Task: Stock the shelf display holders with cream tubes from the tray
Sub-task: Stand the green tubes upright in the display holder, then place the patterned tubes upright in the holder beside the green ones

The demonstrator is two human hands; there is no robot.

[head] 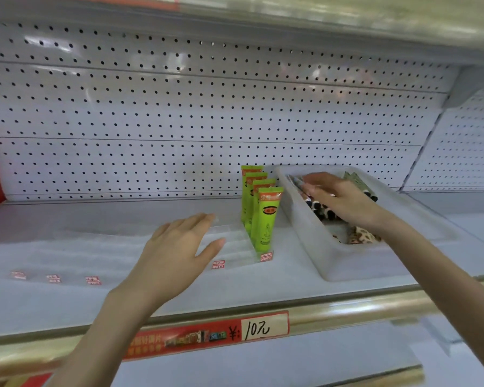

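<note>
Four green tubes [264, 216] stand in one clear holder [232, 248]. The other holders [101, 247] look bare. More tubes [361, 237] lie in the tray [333, 263]. The right hand [338, 199] reaches in there, but I cannot tell if it grips one. The left hand [179, 247] hovers flat, holding nothing.

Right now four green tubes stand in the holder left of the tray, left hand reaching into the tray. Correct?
Not quite. The head view shows the right hand reaching into the tray; the left hand hovers over the clear holder. Four green tubes do stand left of the tray.
</note>
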